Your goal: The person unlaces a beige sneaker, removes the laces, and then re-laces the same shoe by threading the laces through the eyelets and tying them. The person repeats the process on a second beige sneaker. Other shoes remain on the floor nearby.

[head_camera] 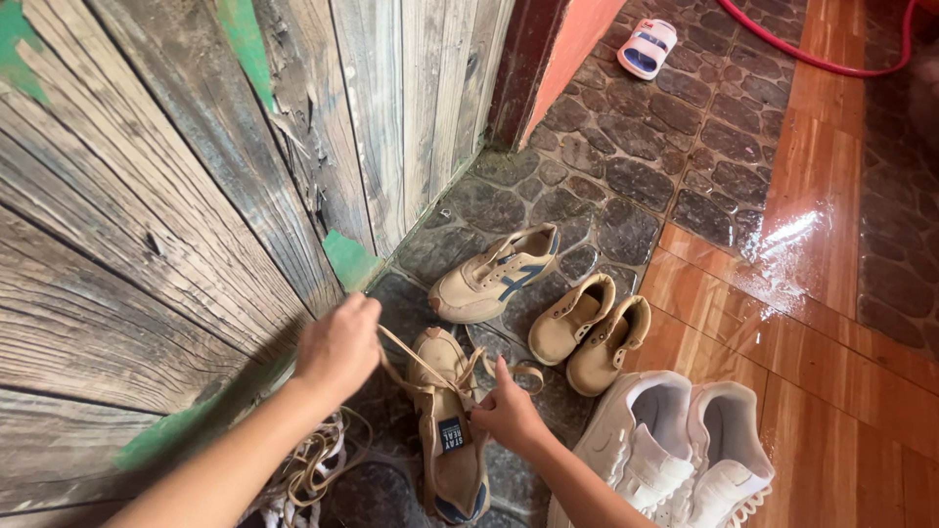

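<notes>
A tan sneaker (452, 460) with a dark blue heel lies on the stone floor between my hands, its tan lace (419, 364) partly threaded. My left hand (338, 347) pinches one end of the lace and pulls it up and to the left. My right hand (509, 413) grips the other lace end at the sneaker's eyelets, index finger raised. The matching tan sneaker (497, 276) with a blue stripe rests a little farther away.
A weathered wooden plank wall (176, 196) fills the left. A small tan boot pair (587, 330) and white sneakers (675, 450) sit to the right. Loose laces (311, 469) are piled at lower left. A pink-white sandal (648, 47) and red hose (831, 65) lie far off on wet tiles.
</notes>
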